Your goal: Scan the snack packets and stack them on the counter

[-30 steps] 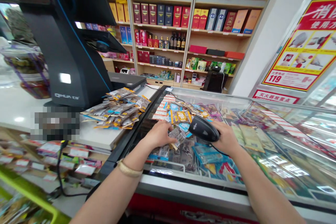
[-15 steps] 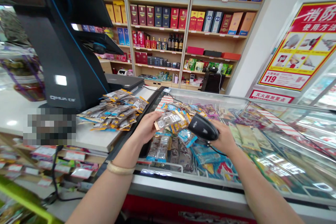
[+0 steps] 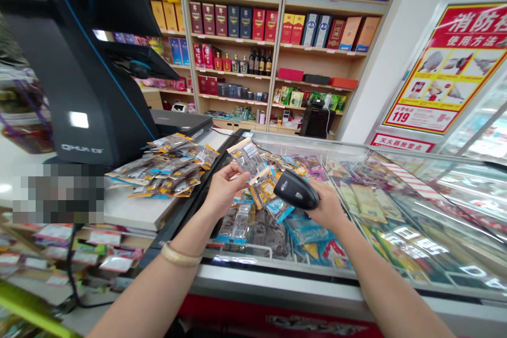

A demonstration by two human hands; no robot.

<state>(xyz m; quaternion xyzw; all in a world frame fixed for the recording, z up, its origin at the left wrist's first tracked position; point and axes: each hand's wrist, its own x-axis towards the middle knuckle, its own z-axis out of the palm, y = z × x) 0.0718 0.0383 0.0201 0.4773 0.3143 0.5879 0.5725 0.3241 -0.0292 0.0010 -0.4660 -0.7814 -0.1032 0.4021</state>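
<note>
My left hand (image 3: 225, 187) pinches the edge of a small snack packet (image 3: 263, 188) with orange and yellow print, over the glass top of the display freezer. Just behind the fingers another packet (image 3: 247, 157) with a clear, dark-patterned face stands tilted. In my right hand (image 3: 327, 203) is a black handheld scanner (image 3: 296, 190), its head pointing left toward the packets. A heap of similar orange and blue packets (image 3: 174, 166) lies on the white counter to the left.
A dark cash register (image 3: 99, 90) stands on the counter (image 3: 134, 211) at the left. The glass-topped freezer (image 3: 396, 211) holding bagged goods stretches right. Shelves (image 3: 233, 39) of boxes and bottles rise behind, with a red and yellow poster (image 3: 447, 68) at the right.
The packet near my left hand has tilted up and back, and the fingers have shifted lower beside it. The whole view has slid slightly; the scanner stays in my right hand.
</note>
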